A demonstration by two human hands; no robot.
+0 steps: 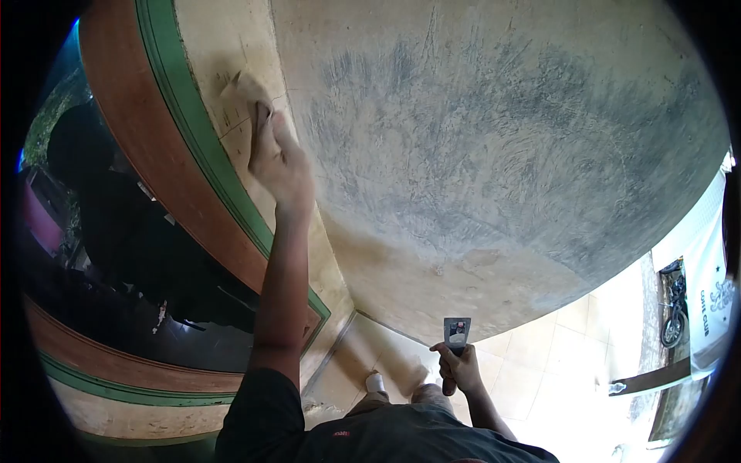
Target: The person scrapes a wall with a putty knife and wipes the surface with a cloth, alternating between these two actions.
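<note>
My left hand (284, 166) is raised to the narrow cream wall strip (228, 46) beside the green window frame. Its fingers are closed on a flat, pale tool that looks like a putty knife (248, 89). Motion blurs this tool, and its end meets or nearly meets the strip near some dark marks and cracks. Low in front of my body, my right hand (463, 372) grips a second putty knife (457, 332). That one points upward, its wide dark blade carrying a pale patch, while my fingers hide most of its handle.
A large wall with rough grey smears (494, 147) curves across the view. Left stands a window with dark reflective glass (154, 255) in a brown and green frame. Pale floor tiles (532, 347) lie below. To the right are a motorcycle (673, 309) and a white banner (710, 293).
</note>
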